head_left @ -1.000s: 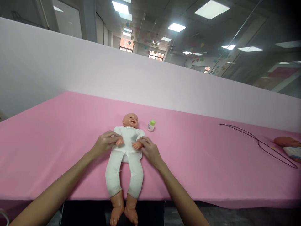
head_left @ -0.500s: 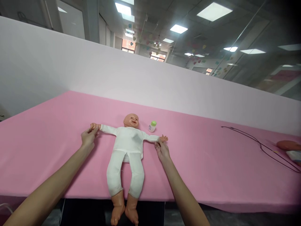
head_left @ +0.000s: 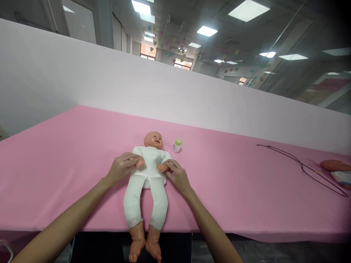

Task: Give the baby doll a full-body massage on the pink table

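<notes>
A baby doll [head_left: 149, 160] in a white cloth suit lies on its back, its feet hanging past the table's front edge. My left hand [head_left: 123, 166] is closed round the doll's arm at the left of the view, near the wrist. On the other side, my right hand [head_left: 177, 174] grips the opposite arm near its wrist. Both doll arms are bent inward, so the small plastic hands rest over the belly. Beside the doll's head and shoulder stands a small white bottle [head_left: 176, 148] with a green cap, slightly tilted in the view.
A pink cloth covers the table [head_left: 233, 193], and a white partition [head_left: 178, 96] runs along its back. At the right lie a thin black cable [head_left: 301, 164] and part of another doll [head_left: 333, 166]. Below the front edge is a dark seat [head_left: 101, 248].
Both my hands have moved inward with the doll's arms. The arms were stretched out sideways and are now folded over the belly. The bottle has stayed in place.
</notes>
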`<state>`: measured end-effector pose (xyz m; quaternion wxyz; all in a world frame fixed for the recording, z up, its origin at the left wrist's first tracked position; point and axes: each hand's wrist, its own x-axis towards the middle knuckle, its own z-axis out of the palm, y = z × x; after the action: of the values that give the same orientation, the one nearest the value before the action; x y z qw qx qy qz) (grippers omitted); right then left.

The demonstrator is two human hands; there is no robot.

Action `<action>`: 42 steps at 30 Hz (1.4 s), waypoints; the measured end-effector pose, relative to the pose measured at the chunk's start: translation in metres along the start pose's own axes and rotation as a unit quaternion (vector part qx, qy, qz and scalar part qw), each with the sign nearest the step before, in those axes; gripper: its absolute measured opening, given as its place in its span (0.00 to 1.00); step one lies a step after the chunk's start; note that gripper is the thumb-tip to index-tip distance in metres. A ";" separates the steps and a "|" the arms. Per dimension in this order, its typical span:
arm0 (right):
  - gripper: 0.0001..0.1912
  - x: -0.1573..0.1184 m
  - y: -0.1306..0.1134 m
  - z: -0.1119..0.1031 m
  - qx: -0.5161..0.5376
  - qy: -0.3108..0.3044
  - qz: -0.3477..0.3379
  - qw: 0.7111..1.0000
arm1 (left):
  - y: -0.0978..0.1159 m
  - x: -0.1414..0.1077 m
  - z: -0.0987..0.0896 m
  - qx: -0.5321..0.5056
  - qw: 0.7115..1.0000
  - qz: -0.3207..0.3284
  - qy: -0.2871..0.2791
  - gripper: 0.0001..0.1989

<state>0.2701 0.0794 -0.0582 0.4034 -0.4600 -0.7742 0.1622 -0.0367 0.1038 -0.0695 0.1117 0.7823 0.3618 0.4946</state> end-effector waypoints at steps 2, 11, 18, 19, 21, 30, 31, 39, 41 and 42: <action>0.15 0.006 0.013 -0.008 0.100 0.095 0.095 0.986 | -0.008 0.002 -0.009 -0.033 0.984 -0.130 0.116 0.17; 0.25 0.002 0.094 -0.052 0.223 0.204 0.367 0.880 | -0.072 -0.007 -0.054 0.234 0.905 -0.345 0.083 0.17; 0.15 0.000 0.098 -0.061 -0.113 0.178 0.311 0.927 | -0.071 -0.002 -0.044 0.330 0.885 -0.315 0.098 0.20; 0.15 0.004 0.096 -0.063 -0.149 0.176 0.305 0.924 | -0.061 0.007 -0.040 0.300 0.905 -0.277 0.120 0.21; 0.18 0.017 0.090 -0.066 -0.210 0.155 0.270 0.927 | -0.033 0.032 -0.023 0.175 0.954 -0.196 0.144 0.24; 0.25 0.094 0.085 -0.038 -0.208 0.085 0.032 0.974 | 0.054 0.156 0.140 -0.527 0.740 -0.415 -0.046 0.36; 0.26 0.097 0.089 -0.034 -0.214 0.073 0.025 0.974 | 0.053 0.163 0.153 -0.532 0.722 -0.440 -0.049 0.38; 0.30 0.090 0.096 -0.031 -0.217 0.003 0.079 0.973 | 0.036 0.172 0.182 -0.543 0.699 -0.462 -0.058 0.39; 0.30 0.086 0.078 -0.019 -0.155 0.027 0.077 0.985 | 0.038 0.168 0.178 -0.546 0.701 -0.456 -0.045 0.38; 0.32 0.085 0.066 -0.011 -0.112 0.042 0.073 0.990 | 0.042 0.164 0.176 -0.558 0.697 -0.448 -0.039 0.38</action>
<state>0.2958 0.1844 -0.0525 0.3684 -0.5642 -0.7341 0.0837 0.1735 0.2169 -0.0191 0.7505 0.3401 0.3224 0.4660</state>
